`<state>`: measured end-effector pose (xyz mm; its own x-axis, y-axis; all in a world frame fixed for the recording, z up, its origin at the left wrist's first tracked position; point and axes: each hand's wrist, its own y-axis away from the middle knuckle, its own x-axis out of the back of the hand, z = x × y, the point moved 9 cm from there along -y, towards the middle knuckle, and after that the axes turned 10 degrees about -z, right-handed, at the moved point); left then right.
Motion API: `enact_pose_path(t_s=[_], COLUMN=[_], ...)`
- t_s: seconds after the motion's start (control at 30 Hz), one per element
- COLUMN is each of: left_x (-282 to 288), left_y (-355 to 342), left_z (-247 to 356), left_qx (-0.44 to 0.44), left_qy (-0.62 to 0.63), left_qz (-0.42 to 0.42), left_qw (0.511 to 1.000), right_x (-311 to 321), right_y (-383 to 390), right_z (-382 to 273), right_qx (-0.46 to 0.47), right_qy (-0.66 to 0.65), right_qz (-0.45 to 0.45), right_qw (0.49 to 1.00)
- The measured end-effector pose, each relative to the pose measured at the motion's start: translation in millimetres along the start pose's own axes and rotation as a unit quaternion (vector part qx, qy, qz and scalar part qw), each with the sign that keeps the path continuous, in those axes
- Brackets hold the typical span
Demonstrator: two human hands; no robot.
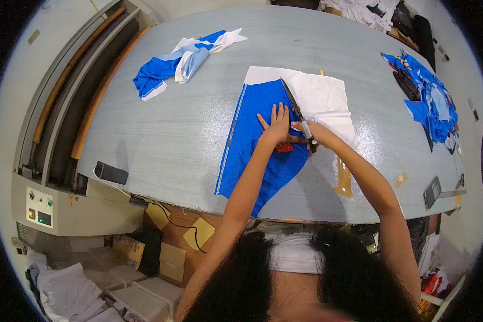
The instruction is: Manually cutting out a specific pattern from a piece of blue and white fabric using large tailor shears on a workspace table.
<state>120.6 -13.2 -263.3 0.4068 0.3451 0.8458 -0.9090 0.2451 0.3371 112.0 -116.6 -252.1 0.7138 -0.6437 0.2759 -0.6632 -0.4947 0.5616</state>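
A blue fabric piece [241, 145] with a pale printed strip along its left edge lies over white fabric [324, 96] on the table. My left hand [278, 127] presses flat on the blue piece, fingers spread. Just to its right, my right hand [317, 134] grips a pair of dark scissors [292, 98]. Their blades point away from me along the right edge of the blue piece, over the white fabric. A whitish cylindrical part shows at the grip; I cannot tell what it is. Beside my left wrist is a small red object [285, 147], partly hidden by the hand.
On the grey table [188, 112], crumpled blue and white fabric [180, 61] lies far left and a blue garment heap [432, 102] far right. A dark device [111, 172] and a phone [432, 192] stand near the front edge. A roller machine [61, 206] adjoins the left side.
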Motion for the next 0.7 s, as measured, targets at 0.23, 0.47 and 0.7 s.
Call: enact_pose_path(t_s=[0.23,0.47,0.7], left_x=[-1,-1,3], left_y=[1,2,5], left_z=[-2,-3,-4], left_qx=[0.011,0.027,-0.002], left_qy=[-0.003,-0.014,0.016], left_qz=[-0.010,-0.027,-0.015], left_qw=[1.000,0.999,1.000], right_x=[2,4,11], right_y=[-6,-21,-45], right_z=[1,1,8], right_qx=[0.002,-0.045,0.023], right_qy=[0.012,-0.053,-0.025], right_qz=[-0.013,-0.016,0.016], right_qw=[1.000,0.997,0.999])
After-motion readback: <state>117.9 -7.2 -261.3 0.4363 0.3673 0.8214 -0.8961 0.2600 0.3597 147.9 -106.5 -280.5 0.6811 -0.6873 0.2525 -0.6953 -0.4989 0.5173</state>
